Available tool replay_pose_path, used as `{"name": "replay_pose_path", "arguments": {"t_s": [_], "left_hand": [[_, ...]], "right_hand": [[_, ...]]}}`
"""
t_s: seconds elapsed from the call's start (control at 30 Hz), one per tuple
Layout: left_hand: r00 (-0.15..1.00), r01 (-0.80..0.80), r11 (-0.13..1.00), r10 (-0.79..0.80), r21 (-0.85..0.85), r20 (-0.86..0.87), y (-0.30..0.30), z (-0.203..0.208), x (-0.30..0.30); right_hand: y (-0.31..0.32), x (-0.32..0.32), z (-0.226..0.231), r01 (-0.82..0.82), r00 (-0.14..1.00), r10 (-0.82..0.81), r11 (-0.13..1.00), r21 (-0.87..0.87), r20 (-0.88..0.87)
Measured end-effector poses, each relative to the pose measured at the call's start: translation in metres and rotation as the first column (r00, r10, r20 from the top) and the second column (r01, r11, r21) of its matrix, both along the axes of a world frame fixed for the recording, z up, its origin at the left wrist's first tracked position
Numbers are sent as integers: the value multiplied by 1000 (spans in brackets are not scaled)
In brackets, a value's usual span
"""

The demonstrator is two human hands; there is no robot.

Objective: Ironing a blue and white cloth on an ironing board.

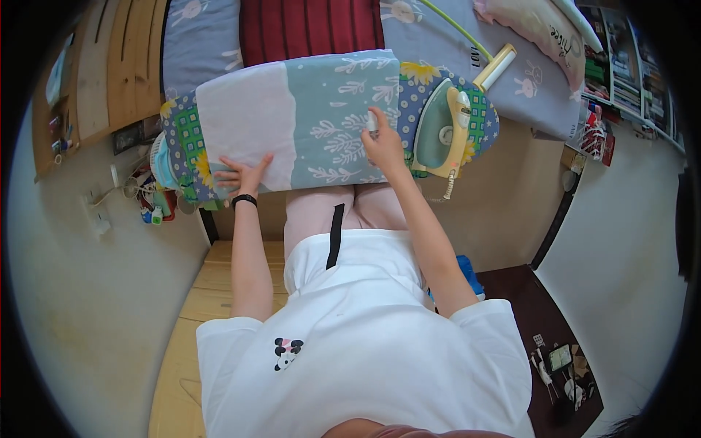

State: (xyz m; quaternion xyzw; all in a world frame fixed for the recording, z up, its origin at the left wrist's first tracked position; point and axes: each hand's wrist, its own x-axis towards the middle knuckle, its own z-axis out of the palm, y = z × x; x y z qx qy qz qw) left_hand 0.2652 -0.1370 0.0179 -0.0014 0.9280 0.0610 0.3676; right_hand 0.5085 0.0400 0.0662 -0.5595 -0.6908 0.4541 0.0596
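Note:
A folded cloth (314, 91), part pale pink-white and part blue-green with white leaf prints, lies across a patterned ironing board (480, 135). My left hand (248, 177) rests on the cloth's near left edge with its fingers spread. Over the printed half, my right hand (387, 152) grips a small white spray bottle (372, 124); its lower part is hidden by the fingers. A yellow and green iron (442, 131) stands at the board's right end, just beyond the cloth's right edge.
Behind the board is a bed with grey-blue bedding (438, 44) and a dark red striped cloth (310, 29). A yellow-headed pole (496, 67) lies there too. Bookshelves (631, 66) stand far right. Wall sockets (96, 208) and small items (157, 204) are at left.

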Motion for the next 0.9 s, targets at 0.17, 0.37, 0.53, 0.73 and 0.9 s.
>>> {"name": "replay_pose_path", "arguments": {"t_s": [0.17, 0.37, 0.53, 0.73, 0.9], "left_hand": [[1000, -13, 1000, 13, 3, 24, -1, 1, 0], [1000, -22, 1000, 21, 16, 22, -1, 3, 1], [1000, -9, 1000, 9, 22, 20, -1, 3, 1], [1000, -1, 1000, 1, 10, -9, -2, 3, 0], [1000, 0, 1000, 0, 17, -1, 3, 7, 1]], "right_hand": [[3, -3, -10, -7, 997, 7, 1000, 2, 76], [4, -4, -4, 79, 992, -80, 997, 13, 96], [7, 12, -17, 147, 985, -151, 988, 51, 84], [4, 20, -18, 93, 996, -92, 992, 80, -10], [4, 17, -19, 84, 996, -86, 993, 81, 22]]}}
